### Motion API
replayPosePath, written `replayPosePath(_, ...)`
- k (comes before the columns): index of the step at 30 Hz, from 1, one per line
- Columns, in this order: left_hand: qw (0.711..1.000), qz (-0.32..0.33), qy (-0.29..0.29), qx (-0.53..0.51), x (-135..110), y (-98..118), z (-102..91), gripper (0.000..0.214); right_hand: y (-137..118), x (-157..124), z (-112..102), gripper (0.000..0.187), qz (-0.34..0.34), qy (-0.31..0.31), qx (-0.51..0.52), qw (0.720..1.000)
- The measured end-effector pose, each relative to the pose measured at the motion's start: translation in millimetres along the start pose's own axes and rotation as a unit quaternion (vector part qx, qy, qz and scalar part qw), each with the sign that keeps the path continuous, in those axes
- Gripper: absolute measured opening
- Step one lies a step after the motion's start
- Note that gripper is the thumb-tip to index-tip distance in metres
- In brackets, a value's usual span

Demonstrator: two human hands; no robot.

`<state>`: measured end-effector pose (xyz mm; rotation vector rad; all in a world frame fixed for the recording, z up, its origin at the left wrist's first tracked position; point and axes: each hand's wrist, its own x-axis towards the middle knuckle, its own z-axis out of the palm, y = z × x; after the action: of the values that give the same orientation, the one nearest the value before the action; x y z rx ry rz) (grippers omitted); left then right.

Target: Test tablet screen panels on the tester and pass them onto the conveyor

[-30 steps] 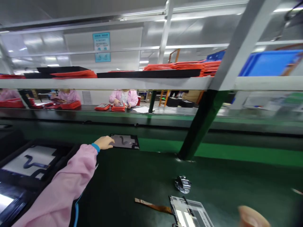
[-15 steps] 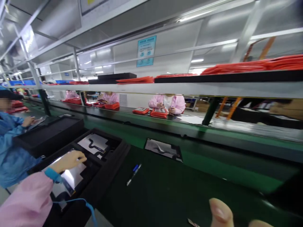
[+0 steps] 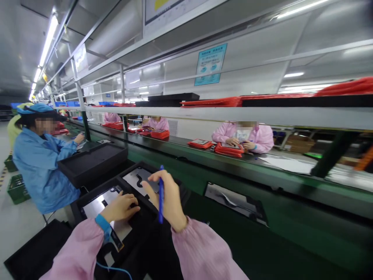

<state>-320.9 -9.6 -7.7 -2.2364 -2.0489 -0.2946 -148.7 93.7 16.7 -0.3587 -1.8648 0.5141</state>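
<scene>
My left hand (image 3: 121,207) rests with curled fingers on a flat grey panel (image 3: 100,203) lying in a black foam tray (image 3: 136,227) in front of me. Whether it grips the panel is unclear. My right hand (image 3: 167,198) hovers over the same tray and holds a blue pen (image 3: 161,194) upright between its fingers. A second panel with a dark cable (image 3: 138,179) lies in the tray's far compartment, just beyond my right hand. Both my sleeves are pink, and a blue wrist strap with a cord (image 3: 103,227) is on my left wrist.
Another panel (image 3: 236,200) lies on the green conveyor belt (image 3: 291,217) to the right. An empty black tray (image 3: 91,161) sits to the left, near a person in a blue coat (image 3: 40,171). People in pink (image 3: 247,136) work at red trays across the line.
The view swung left. My right hand came up from the lower right and now holds the blue pen that lay on the belt. My left hand stays on the panel in the tray.
</scene>
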Motion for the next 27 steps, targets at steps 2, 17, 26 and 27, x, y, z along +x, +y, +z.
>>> replayPosePath(2,1.000,0.007,0.015,0.014,-2,-1,-0.7,0.027,14,16,27,0.027,0.037,-0.095,-0.045,0.994)
replayPosePath(17,0.915,0.024,0.402,0.002,-48,-2,-54.7,0.038,41,32,87,0.045,-0.042,-0.340,-0.274,0.899)
replayPosePath(26,0.808,-0.019,0.589,-0.019,-124,13,-60.0,0.037,37,29,81,0.032,-0.038,-0.365,-0.330,0.870)
replayPosePath(27,0.795,-0.033,0.605,-0.009,-125,14,-58.3,0.037,35,33,78,0.028,-0.033,-0.366,-0.329,0.870)
